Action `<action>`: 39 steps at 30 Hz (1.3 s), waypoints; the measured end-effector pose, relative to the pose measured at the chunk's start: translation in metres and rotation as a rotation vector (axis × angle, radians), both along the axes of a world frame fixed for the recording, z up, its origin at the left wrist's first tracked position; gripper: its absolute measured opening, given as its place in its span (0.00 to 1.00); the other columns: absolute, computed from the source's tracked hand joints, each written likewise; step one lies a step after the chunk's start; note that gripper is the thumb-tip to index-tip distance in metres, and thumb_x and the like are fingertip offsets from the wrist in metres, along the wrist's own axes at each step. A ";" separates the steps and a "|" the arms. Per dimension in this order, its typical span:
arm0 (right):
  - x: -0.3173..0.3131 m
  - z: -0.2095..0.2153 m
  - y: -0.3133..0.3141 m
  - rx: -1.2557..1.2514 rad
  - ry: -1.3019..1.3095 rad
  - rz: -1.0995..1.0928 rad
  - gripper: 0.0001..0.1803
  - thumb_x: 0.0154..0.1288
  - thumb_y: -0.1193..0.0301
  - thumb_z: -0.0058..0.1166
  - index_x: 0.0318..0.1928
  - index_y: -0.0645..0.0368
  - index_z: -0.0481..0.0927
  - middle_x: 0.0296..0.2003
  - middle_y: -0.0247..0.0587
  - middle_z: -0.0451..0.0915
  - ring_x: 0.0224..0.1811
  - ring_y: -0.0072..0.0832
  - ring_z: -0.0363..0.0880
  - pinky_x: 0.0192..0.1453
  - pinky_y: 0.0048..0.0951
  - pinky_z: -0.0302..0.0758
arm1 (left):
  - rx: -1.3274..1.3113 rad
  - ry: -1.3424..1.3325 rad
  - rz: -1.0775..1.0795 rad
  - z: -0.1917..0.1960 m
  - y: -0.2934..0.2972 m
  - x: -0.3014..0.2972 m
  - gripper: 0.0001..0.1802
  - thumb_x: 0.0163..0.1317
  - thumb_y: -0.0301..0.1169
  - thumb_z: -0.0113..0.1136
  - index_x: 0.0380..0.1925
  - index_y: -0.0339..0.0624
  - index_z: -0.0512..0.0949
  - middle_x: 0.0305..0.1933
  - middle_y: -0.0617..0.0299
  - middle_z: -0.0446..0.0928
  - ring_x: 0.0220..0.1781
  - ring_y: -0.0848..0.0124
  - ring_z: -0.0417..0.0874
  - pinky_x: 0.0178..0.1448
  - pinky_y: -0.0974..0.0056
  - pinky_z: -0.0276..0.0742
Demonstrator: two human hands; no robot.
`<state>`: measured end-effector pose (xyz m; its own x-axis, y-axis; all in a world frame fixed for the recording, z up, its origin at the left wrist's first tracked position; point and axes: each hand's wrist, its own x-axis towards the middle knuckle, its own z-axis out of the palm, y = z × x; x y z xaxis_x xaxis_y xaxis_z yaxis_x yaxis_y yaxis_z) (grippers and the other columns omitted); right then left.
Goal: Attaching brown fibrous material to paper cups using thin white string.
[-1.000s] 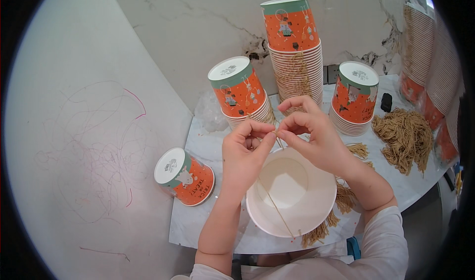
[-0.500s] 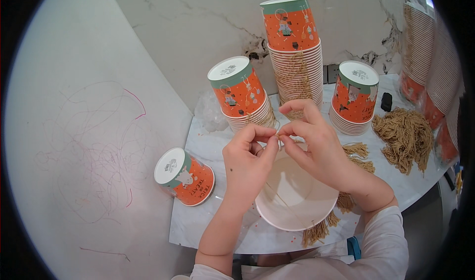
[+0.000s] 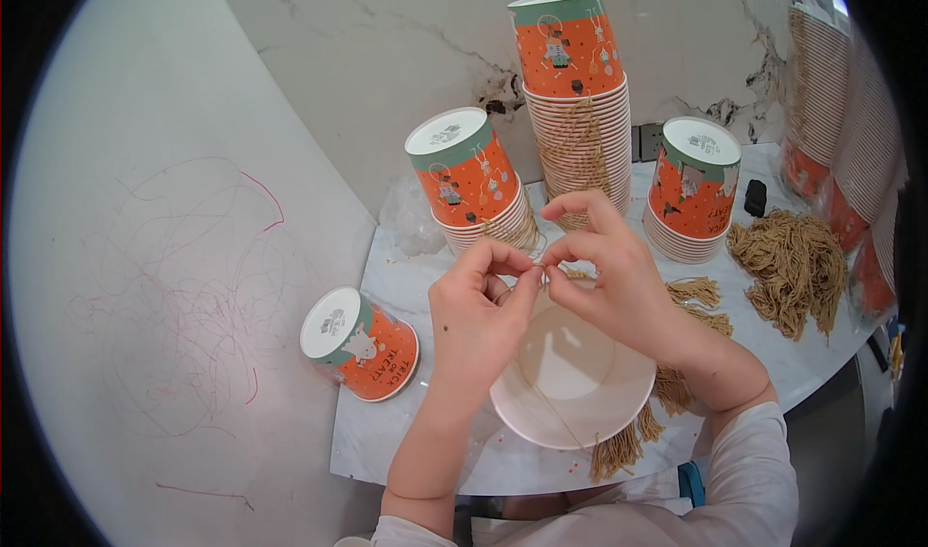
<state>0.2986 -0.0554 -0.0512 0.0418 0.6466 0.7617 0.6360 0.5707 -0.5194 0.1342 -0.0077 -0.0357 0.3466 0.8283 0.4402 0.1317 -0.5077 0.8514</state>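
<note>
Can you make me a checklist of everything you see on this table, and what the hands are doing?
Surface: white marble-look tabletop, set against a marble wall.
Job's things: white paper bowl, open side up, held near the table's front edge; a thin tan string runs across its inside.
Clutter: upside-down orange cup stacks, a single orange cup on its side, tan string bundles, crumpled clear plastic.
Grippers: left hand and right hand pinch together at the bowl's rim, fingertips meeting.
Cables: nothing seen.
Surroundings: grey wall with pen scribbles at left; wall socket behind the stacks.
</note>
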 end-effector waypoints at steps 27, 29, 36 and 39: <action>0.004 -0.003 0.003 -0.154 -0.018 0.092 0.02 0.66 0.79 0.57 0.38 0.65 0.79 0.56 0.49 0.73 0.45 0.44 0.83 0.47 0.40 0.79 | 0.085 0.109 -0.021 0.000 0.008 -0.008 0.09 0.54 0.19 0.72 0.37 0.36 0.88 0.40 0.64 0.84 0.28 0.84 0.70 0.32 0.75 0.68; 0.004 -0.004 0.003 -0.150 -0.022 0.090 0.02 0.66 0.79 0.57 0.38 0.65 0.79 0.56 0.49 0.73 0.45 0.44 0.83 0.47 0.40 0.79 | 0.108 0.111 -0.013 0.000 0.008 -0.007 0.09 0.54 0.19 0.73 0.37 0.37 0.88 0.40 0.65 0.84 0.28 0.84 0.71 0.32 0.75 0.68; 0.004 -0.004 0.003 -0.160 0.010 0.086 0.02 0.66 0.79 0.57 0.39 0.65 0.79 0.56 0.48 0.73 0.45 0.44 0.83 0.46 0.40 0.79 | 0.168 0.106 0.037 -0.001 0.004 -0.004 0.08 0.52 0.19 0.74 0.33 0.36 0.87 0.39 0.65 0.84 0.27 0.85 0.70 0.31 0.76 0.67; 0.003 -0.002 0.001 -0.180 0.015 0.084 0.03 0.66 0.79 0.57 0.39 0.65 0.79 0.56 0.49 0.73 0.45 0.44 0.83 0.45 0.40 0.79 | 0.162 0.125 0.032 -0.001 0.007 -0.006 0.08 0.51 0.20 0.75 0.31 0.36 0.85 0.39 0.66 0.84 0.26 0.86 0.69 0.30 0.76 0.66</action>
